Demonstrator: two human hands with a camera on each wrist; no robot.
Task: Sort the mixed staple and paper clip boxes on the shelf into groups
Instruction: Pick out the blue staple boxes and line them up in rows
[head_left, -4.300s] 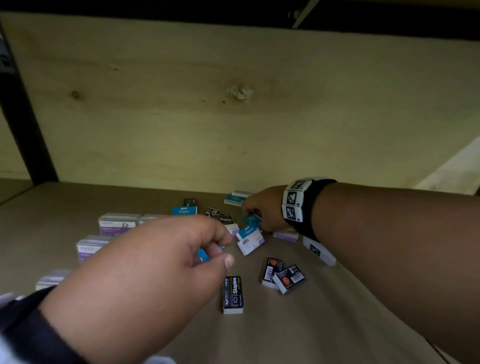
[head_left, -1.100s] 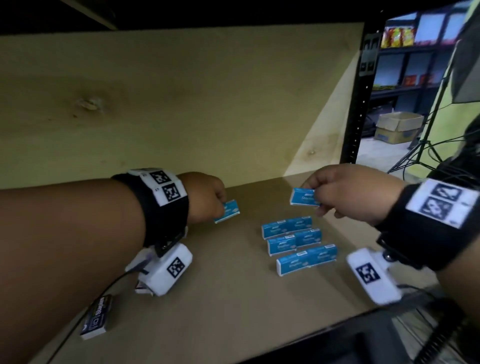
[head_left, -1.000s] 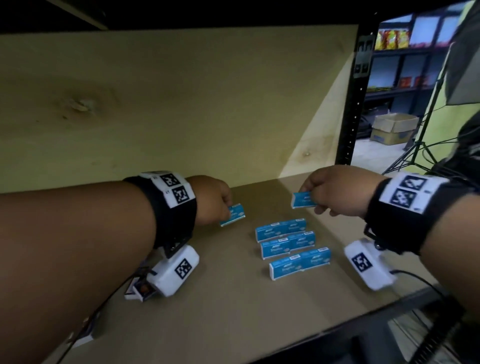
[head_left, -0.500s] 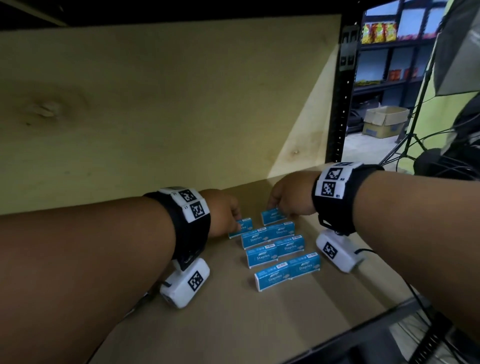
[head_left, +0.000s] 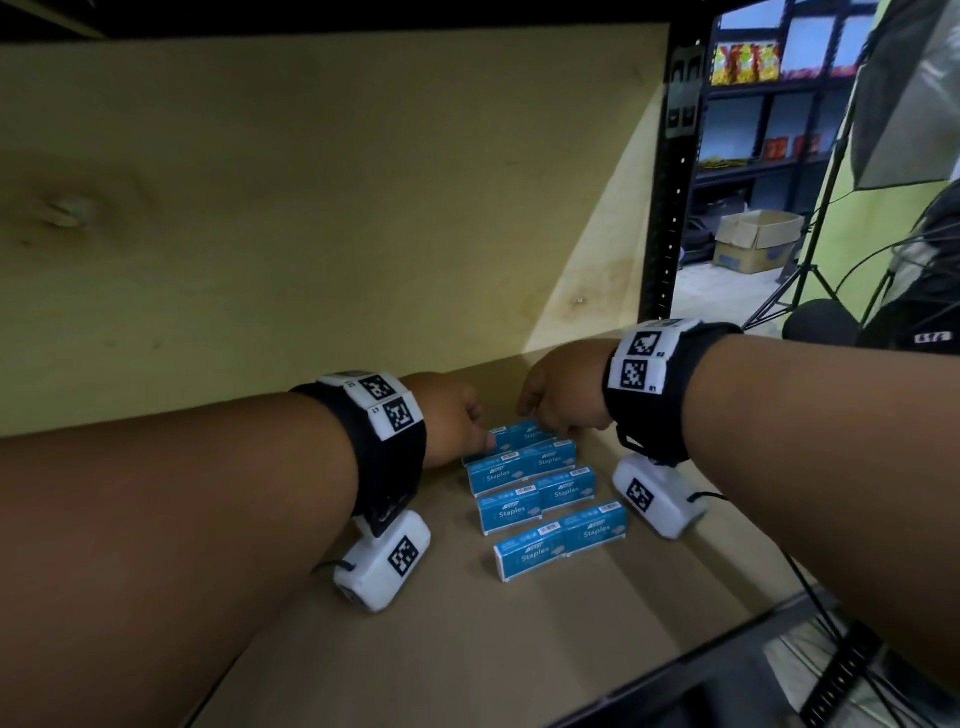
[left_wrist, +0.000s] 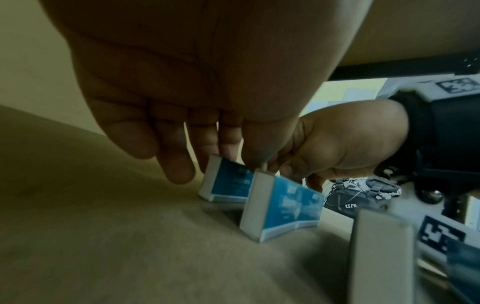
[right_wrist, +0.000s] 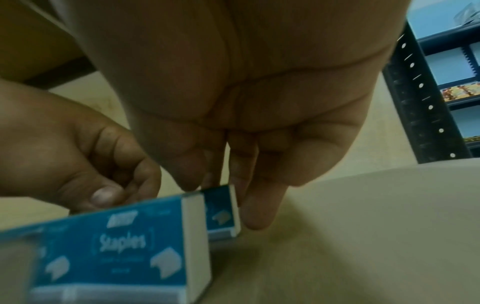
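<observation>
Several blue staple boxes (head_left: 535, 496) lie in neat rows at the right end of the shelf board (head_left: 467, 639). My left hand (head_left: 480, 441) pinches one blue staple box (left_wrist: 226, 183) between thumb and fingers at the left of the back row. My right hand (head_left: 540, 423) pinches another blue staple box (right_wrist: 221, 211) at the right of that row. Both held boxes stand on the shelf, end to end, just behind the second row (head_left: 522, 462). The hands nearly touch above them.
A plywood back panel (head_left: 311, 234) closes the shelf behind the boxes. A black upright post (head_left: 672, 208) marks the right end, and the dark front edge (head_left: 675, 670) runs below. Beyond the post are a cardboard carton (head_left: 753, 241) and a light stand (head_left: 810, 260).
Both hands carried a blue box each from the mixed pile to the right end. Over the last second they came down and together, setting the boxes behind the rows.
</observation>
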